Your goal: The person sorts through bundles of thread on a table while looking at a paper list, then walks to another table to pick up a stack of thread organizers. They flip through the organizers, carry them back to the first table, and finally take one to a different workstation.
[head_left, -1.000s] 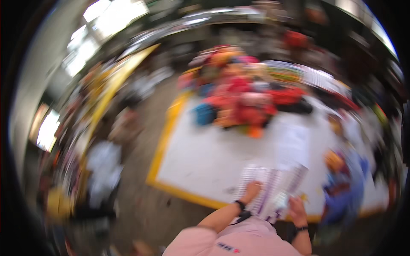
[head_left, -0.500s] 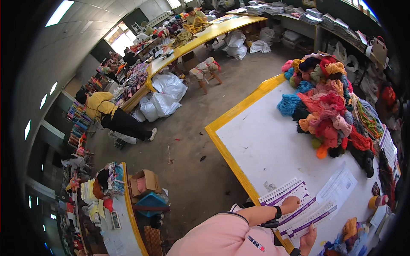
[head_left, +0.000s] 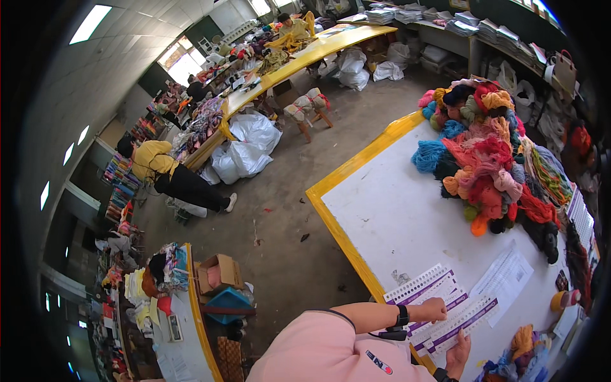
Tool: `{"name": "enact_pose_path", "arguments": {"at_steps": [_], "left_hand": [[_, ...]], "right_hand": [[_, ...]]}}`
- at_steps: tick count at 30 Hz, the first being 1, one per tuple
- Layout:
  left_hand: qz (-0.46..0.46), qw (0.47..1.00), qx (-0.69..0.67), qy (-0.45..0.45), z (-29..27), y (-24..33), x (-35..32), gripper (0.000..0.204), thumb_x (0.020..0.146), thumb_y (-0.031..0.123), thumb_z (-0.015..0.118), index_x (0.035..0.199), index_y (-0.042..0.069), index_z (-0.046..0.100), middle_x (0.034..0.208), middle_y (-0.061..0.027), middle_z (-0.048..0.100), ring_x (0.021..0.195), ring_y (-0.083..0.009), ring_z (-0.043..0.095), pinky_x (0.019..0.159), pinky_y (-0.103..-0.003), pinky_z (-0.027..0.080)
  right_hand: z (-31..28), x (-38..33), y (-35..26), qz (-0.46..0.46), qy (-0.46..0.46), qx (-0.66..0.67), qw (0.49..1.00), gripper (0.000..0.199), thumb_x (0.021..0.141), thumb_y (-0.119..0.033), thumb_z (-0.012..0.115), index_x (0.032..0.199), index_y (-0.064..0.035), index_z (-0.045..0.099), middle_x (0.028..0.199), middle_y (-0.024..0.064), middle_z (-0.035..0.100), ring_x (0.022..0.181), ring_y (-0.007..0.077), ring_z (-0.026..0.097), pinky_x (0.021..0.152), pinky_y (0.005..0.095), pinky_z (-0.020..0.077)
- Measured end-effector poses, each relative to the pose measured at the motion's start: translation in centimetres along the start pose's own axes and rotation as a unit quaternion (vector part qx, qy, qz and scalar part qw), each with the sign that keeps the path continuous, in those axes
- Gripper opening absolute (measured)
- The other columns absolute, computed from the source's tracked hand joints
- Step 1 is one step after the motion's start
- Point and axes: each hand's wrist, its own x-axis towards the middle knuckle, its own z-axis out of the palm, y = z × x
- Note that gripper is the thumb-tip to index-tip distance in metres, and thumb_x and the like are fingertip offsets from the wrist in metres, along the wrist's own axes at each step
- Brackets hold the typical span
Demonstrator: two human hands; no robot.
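Note:
White cards with purple bands and rows of holes along their edges [head_left: 417, 288] lie overlapping on the white table near its yellow-edged front. My left hand [head_left: 433, 310], a dark band on its wrist, is over them with its fingers curled closed. What it pinches, if anything, is hidden. Below and to the right, my right hand [head_left: 457, 350] grips the end of the nearest punched card [head_left: 470, 321] between thumb and fingers. A printed paper sheet [head_left: 507, 277] lies flat just beyond the cards.
A large heap of coloured yarn skeins [head_left: 484, 159] covers the table's far right. A smaller yarn bundle [head_left: 523, 344] and an orange-lidded jar [head_left: 560, 300] stand at the near right. Left lie a cardboard box [head_left: 218, 272] and a blue bin [head_left: 227, 304]. A person in yellow [head_left: 156, 162] bends at another table.
My left hand has shifted slightly right and down over the cards. The nearest card, in my right hand, has moved a little left. A distant person's arm has risen with yellow material.

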Motion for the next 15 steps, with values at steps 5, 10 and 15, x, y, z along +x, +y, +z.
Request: {"name": "enact_pose_path", "arguments": {"at_steps": [5, 10, 15], "left_hand": [[-0.016, 1.000, 0.020, 0.013, 0.1, 0.2, 0.0, 0.020, 0.075, 0.022, 0.067, 0.070, 0.003, 0.072, 0.056, -0.0085, 0.065, 0.048, -0.0182, 0.064, 0.052, -0.031, 0.051], [-0.034, 0.999, 0.010, 0.024, 0.5, 0.2, -0.1, 0.023, 0.077, 0.024, 0.068, 0.070, 0.003, 0.071, 0.056, -0.0087, 0.064, 0.047, -0.0173, 0.063, 0.051, -0.031, 0.050], [0.015, 0.999, 0.002, -0.038, 0.8, -1.2, 0.5, 0.019, 0.077, 0.020, 0.064, 0.082, 0.003, 0.071, 0.068, -0.0126, 0.068, 0.056, -0.0234, 0.067, 0.056, -0.035, 0.052]], "right_hand": [[0.8, -0.2, 0.2, 0.003, 0.010, 0.003, 1.000, 0.043, 0.092, -0.008, 0.061, 0.132, 0.0001, 0.047, 0.124, 0.0129, 0.060, 0.110, 0.0247, 0.059, 0.097, 0.0375, 0.0466], [-0.3, -0.2, 0.9, -0.012, 0.038, -0.021, 0.999, 0.044, 0.091, -0.006, 0.061, 0.132, 0.0006, 0.046, 0.124, 0.0126, 0.060, 0.109, 0.0244, 0.059, 0.097, 0.0378, 0.0463], [-0.2, -1.0, 0.6, -0.011, 0.043, -0.028, 0.999, 0.040, 0.093, -0.005, 0.059, 0.131, 0.0013, 0.047, 0.122, 0.0124, 0.061, 0.107, 0.0235, 0.060, 0.096, 0.0361, 0.0468]]}}
